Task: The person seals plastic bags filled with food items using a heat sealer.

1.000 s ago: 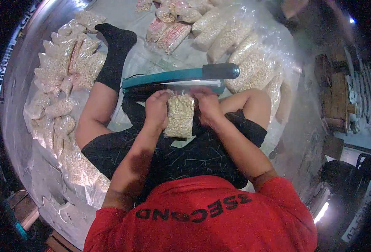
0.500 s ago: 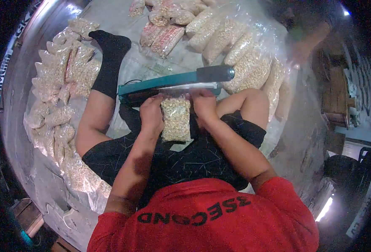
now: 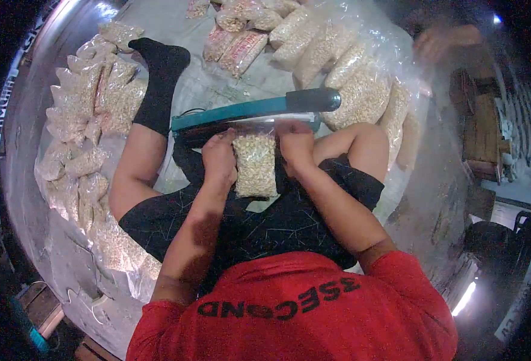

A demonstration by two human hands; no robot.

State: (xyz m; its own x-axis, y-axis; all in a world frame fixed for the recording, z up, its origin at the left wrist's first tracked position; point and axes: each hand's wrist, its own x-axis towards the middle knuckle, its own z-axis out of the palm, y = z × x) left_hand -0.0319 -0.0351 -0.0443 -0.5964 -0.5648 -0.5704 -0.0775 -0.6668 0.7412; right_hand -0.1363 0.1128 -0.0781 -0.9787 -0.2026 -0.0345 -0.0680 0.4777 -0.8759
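A clear plastic bag of pale beans point(image 3: 256, 167) hangs between my hands, over my lap. My left hand point(image 3: 220, 161) is closed on its upper left corner, and my right hand point(image 3: 296, 144) grips the upper right corner. Just beyond lies a teal bag sealer point(image 3: 232, 114) with a black handle point(image 3: 312, 100) at its right end. The bag's open top edge reaches the sealer's near side; whether it lies inside the jaw I cannot tell. The fingertips are partly hidden behind the bag's top.
Filled bags point(image 3: 97, 102) lie along the left of the pale sheet point(image 3: 217, 90). Larger filled bags point(image 3: 356, 90) are piled at the upper right, and red-printed bags point(image 3: 241, 53) lie ahead. Another person's hand point(image 3: 434, 45) is at the far right, by a wooden piece point(image 3: 481, 126).
The bag of beans has risen slightly toward the sealer, with both hands still gripping it. The other person's blurred arm at the upper right has shifted, and the hand now shows.
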